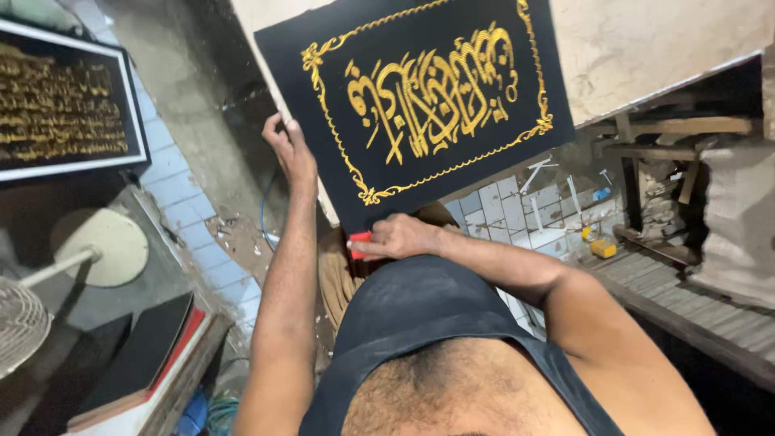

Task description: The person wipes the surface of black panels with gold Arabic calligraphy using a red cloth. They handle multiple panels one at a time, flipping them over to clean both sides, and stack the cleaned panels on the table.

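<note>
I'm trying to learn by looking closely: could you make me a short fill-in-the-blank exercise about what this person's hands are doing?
1. The left hand grips the left edge of a black panel decorated in ____ ornament.
2. The right hand holds a small ____ object at the panel's lower edge.
3. A standing ____ is at lower left.

Missing words: gold; red; fan

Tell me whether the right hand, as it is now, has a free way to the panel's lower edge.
Probably yes: the right hand, gripping a small red object, sits just under the black panel's lower corner, nothing between. The left hand steadies the side edge.
</note>
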